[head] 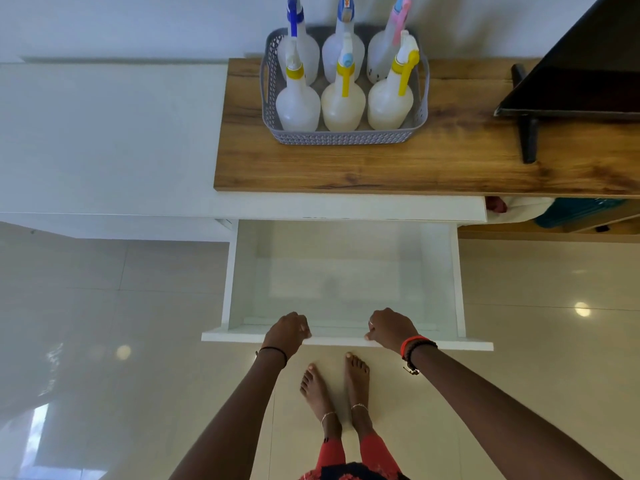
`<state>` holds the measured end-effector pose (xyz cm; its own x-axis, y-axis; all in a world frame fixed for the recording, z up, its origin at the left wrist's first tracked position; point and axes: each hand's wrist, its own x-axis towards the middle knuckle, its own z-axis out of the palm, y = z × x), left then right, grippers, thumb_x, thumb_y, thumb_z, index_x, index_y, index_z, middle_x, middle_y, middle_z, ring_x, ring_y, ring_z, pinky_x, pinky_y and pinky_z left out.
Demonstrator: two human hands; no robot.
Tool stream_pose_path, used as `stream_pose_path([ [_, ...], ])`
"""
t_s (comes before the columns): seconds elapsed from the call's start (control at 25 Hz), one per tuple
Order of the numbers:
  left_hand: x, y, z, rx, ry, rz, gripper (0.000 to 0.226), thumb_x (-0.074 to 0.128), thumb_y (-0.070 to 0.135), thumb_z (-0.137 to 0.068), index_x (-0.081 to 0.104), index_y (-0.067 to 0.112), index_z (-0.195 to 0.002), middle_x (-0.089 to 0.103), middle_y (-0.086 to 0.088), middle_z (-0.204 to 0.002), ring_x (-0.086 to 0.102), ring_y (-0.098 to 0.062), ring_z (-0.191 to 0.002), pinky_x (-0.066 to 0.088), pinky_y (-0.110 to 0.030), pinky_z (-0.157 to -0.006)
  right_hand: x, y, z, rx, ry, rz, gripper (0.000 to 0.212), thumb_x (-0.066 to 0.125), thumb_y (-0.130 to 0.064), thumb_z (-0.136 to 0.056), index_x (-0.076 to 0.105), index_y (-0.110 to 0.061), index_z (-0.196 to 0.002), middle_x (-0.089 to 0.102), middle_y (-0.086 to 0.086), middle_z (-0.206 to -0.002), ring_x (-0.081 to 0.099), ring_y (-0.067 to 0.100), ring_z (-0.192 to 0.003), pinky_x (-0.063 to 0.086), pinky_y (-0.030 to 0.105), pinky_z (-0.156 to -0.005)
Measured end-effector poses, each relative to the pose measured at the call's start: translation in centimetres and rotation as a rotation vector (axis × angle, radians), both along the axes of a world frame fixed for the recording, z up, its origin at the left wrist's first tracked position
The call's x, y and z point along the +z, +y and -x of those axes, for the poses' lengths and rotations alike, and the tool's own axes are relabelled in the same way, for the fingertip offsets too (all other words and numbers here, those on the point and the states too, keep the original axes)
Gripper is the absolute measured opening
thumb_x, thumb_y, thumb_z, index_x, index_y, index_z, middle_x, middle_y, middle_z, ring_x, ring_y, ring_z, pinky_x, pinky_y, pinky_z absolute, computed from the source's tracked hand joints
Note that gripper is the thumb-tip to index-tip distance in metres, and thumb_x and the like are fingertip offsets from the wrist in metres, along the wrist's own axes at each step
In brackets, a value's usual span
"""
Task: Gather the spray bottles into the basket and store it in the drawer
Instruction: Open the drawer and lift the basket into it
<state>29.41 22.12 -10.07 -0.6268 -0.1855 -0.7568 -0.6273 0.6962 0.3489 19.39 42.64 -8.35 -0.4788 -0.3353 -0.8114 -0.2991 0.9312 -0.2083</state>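
Both hands, left hand and right hand, curl closed over the open drawer's front edge. Six spray bottles stand in the basket on the wooden top; back-row nozzles are cut off.

A single wide-angle head view looks steeply down from standing height, facing a wooden countertop against the wall. The open drawer sits mid-frame, close below; the person's forearms and bare feet fill the bottom edge. Straight lines bow toward the frame's edges.
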Motion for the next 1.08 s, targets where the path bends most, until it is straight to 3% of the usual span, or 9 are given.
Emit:
stream_pose_path([
  [0.6,-0.3,0.8,-3.2,-0.116,-0.137,-0.031,0.022,0.058,0.014,-0.089,0.071,0.008,-0.106,0.067,-0.008,-0.121,0.060,-0.024,-0.114,0.048,-0.031,-0.094,-0.1,1.1,-3.2,-0.032,-0.172,-0.043,0.025,0.067,-0.022,-0.084,0.070,-0.004,-0.101,0.073,0.013,-0.105,0.068,0.029,-0.099,0.051,0.031,-0.085],
  [0.68,-0.2,0.9,-3.6,-0.137,-0.150,-0.026,0.022,0.057,0.014,-0.090,0.070,0.008,-0.107,0.067,-0.009,-0.122,0.060,-0.025,-0.115,0.048,-0.031,-0.094,-0.1,1.2,-3.6,-0.016,-0.190,-0.050,0.018,0.065,-0.022,-0.084,0.070,-0.006,-0.091,0.073,0.010,-0.094,0.068,0.027,-0.091,0.050,0.029,-0.079],
  [0.72,-0.2,1.0,-3.7,-0.148,-0.154,-0.025,0.023,0.057,0.014,-0.090,0.070,0.008,-0.108,0.067,-0.009,-0.122,0.060,-0.025,-0.116,0.048,-0.032,-0.094,0.0,1.3,-3.9,0.002,-0.184,-0.049,0.015,0.064,-0.022,-0.084,0.067,-0.009,-0.076,0.069,0.006,-0.080,0.067,0.025,-0.079,0.049,0.026,-0.072],
  [0.8,-0.2,1.2,-4.1,-0.165,-0.161,-0.026,0.024,0.057,0.014,-0.090,0.070,0.008,-0.109,0.067,-0.010,-0.122,0.060,-0.026,-0.116,0.048,-0.032,-0.094,-0.1,1.4,-4.4,-0.006,-0.175,-0.058,0.034,0.062,-0.020,-0.083,0.048,-0.016,-0.053,0.050,0.000,-0.057,0.052,0.019,-0.057,0.040,0.020,-0.059],
  [0.84,-0.1,1.4,-4.3,-0.172,-0.162,-0.026,0.024,0.057,0.015,-0.091,0.070,0.008,-0.110,0.067,-0.010,-0.122,0.059,-0.026,-0.116,0.048,-0.032,-0.094,-0.2,1.5,-4.7,-0.018,-0.176,-0.059,0.036,0.062,-0.020,-0.083,0.044,-0.016,-0.052,0.047,-0.001,-0.056,0.049,0.018,-0.056,0.037,0.019,-0.058],
  [0.96,0.1,1.8,-4.7,-0.179,-0.155,-0.009,0.025,0.054,0.014,-0.092,0.070,0.008,-0.110,0.067,-0.009,-0.122,0.059,-0.026,-0.117,0.047,-0.032,-0.095,-0.1,1.8,-5.0,-0.011,-0.170,-0.056,0.024,0.063,-0.023,-0.083,0.057,-0.015,-0.062,0.060,0.009,-0.073,0.053,0.021,-0.071,0.041,0.023,-0.067],
  [1.08,0.4,1.7,-4.6,-0.189,-0.164,-0.006,0.026,0.053,0.015,-0.092,0.070,0.009,-0.111,0.065,-0.010,-0.123,0.058,-0.027,-0.117,0.047,-0.034,-0.095,-0.2,1.9,-4.9,-0.023,-0.175,-0.052,0.030,0.062,-0.024,-0.082,0.049,-0.016,-0.056,0.055,0.005,-0.069,0.053,0.021,-0.071,0.040,0.023,-0.068],
])
